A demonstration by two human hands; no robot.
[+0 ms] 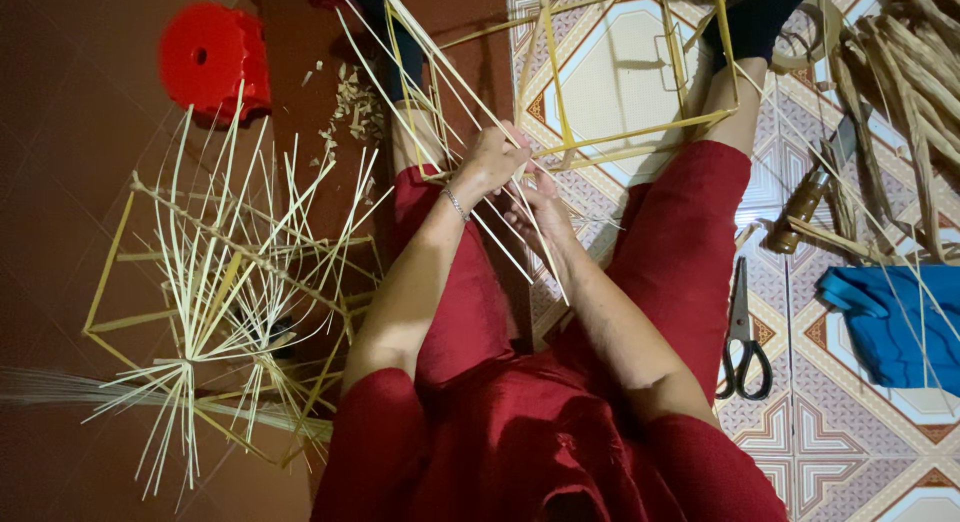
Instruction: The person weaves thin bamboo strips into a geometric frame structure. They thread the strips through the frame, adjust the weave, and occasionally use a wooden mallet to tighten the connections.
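My left hand (490, 162) and my right hand (540, 214) meet over my lap, both pinching thin pale bamboo slivers (440, 52) that fan upward and leftward from the grip. The slivers cross a corner of a square frame of yellow bamboo sticks (640, 132) that rests on the tiled floor between my knees. A thin bracelet circles my left wrist. I sit on the floor in red clothing, legs apart.
Another bamboo frame with a spray of slivers (225, 282) lies at my left. A red plastic stool (213, 57) stands farther off. Black-handled scissors (743, 337), a wooden-handled knife (800, 212), a blue cloth (895, 322) and dried strips (900, 82) lie at right.
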